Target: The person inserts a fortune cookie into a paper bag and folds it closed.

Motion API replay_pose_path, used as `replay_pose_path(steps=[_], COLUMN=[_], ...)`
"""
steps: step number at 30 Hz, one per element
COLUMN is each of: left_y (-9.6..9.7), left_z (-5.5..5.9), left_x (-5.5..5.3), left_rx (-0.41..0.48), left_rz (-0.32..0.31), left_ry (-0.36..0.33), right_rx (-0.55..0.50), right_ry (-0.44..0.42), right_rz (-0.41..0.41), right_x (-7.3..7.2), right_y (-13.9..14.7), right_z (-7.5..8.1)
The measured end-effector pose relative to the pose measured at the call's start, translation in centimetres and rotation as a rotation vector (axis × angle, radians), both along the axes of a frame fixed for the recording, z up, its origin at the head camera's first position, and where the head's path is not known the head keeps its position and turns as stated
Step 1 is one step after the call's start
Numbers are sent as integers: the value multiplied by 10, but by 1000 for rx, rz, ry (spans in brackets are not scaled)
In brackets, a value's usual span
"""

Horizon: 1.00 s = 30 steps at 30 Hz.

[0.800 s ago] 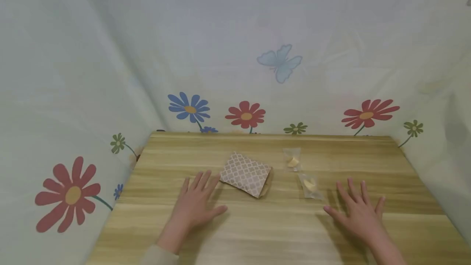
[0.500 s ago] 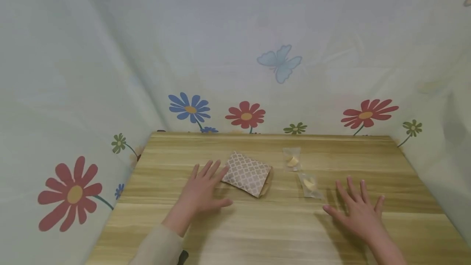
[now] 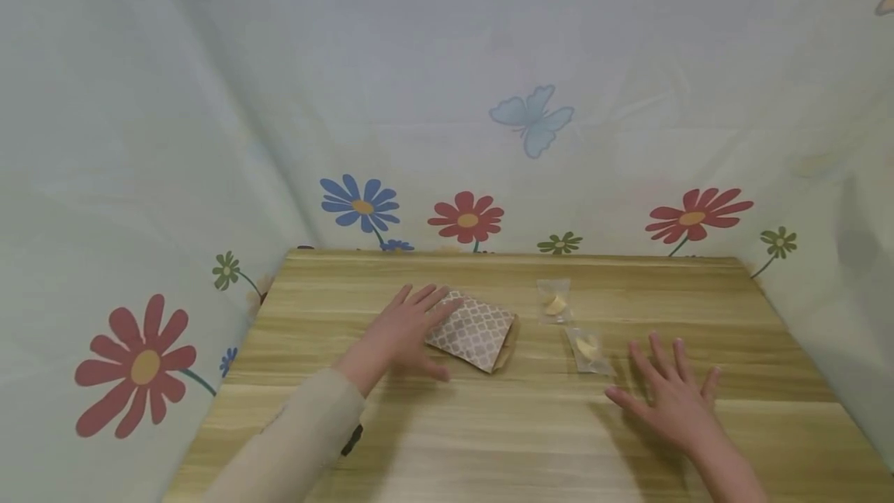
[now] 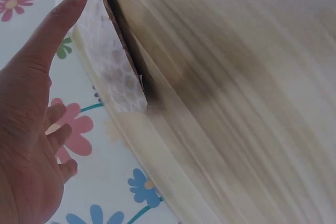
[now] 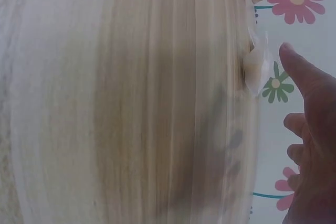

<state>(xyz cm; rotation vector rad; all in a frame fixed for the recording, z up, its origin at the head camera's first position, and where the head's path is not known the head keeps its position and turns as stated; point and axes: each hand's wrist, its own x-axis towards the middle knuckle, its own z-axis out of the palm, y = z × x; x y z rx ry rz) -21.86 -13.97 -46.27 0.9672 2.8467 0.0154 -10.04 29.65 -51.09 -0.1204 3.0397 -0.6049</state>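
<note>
- Packet (image 3: 476,332): flat on table (image 3: 510,441), between the hands, much closer to left hand (image 3: 401,331).
- Left hand: fingers straight and spread, fingertips over packet's left part, thumb out along its near side. Can't tell if anything touches.
- Right hand (image 3: 676,410): fingers straight and spread, well right of packet, shadow on table beneath. Hands well apart.
- Packet axis: in head view longer edges run skewed, far left to near right. Patterned face up; brown edge shows along right side, facing right and slightly toward the person.
- Near sachet (image 3: 590,352): right of packet, just beyond right thumb, long axis also far left to near right. Yellowish piece inside.
- Far sachet (image 3: 554,303): behind near one, roughly square to table's far edge. Corners close; can't tell if touching.
</note>
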Motion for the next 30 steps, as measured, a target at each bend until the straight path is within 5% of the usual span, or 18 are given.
replay_pose_path(steps=[12, 30], left_y=[43, 59], left_z=[4, -23], left_x=[-34, -55], left_rx=[-150, -154], left_rz=[-104, -169], left_ry=[-15, -55], right_rx=[8, -35], right_ry=[10, 16], right_rz=[0, 9], right_x=[-5, -6], right_y=[-9, -22], right_z=[1, 1])
